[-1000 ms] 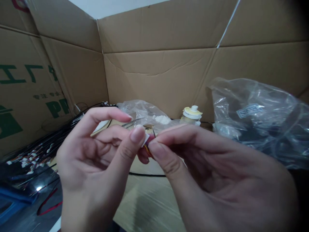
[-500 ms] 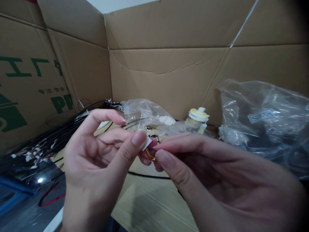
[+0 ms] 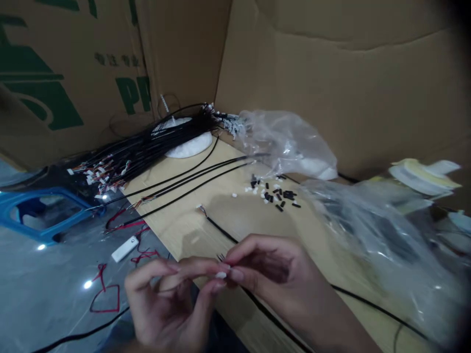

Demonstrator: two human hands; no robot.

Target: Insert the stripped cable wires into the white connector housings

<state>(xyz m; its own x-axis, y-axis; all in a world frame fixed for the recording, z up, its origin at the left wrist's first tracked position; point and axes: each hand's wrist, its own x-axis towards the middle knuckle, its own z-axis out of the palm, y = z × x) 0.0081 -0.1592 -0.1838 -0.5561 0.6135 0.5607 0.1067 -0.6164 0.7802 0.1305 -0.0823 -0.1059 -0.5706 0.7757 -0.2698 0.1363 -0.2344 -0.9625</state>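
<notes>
A small white connector (image 3: 221,275) sits between the thumb and forefinger of my left hand (image 3: 172,299), whose other fingers are curled loosely. Against it, my right hand (image 3: 275,274) has its thumb and forefinger pinched together on thin wires (image 3: 221,257); dark tips stick up just behind the fingertips, the rest being hidden. Under the hands a black cable (image 3: 224,232) crosses the board diagonally, with a small white plug (image 3: 200,208) on its far end.
Several black cables lie across the wooden board (image 3: 191,181). A thick cable bundle (image 3: 165,137) rests at the back left. Small black pieces (image 3: 279,196) and white bits are scattered near a clear plastic bag (image 3: 290,142). Cardboard walls (image 3: 331,88) enclose the back; a blue stool (image 3: 51,211) stands left.
The view has tilted down and turned left, showing more board and floor. Both hands appear lower, still together at the connector; its coloured wires are now mostly hidden.
</notes>
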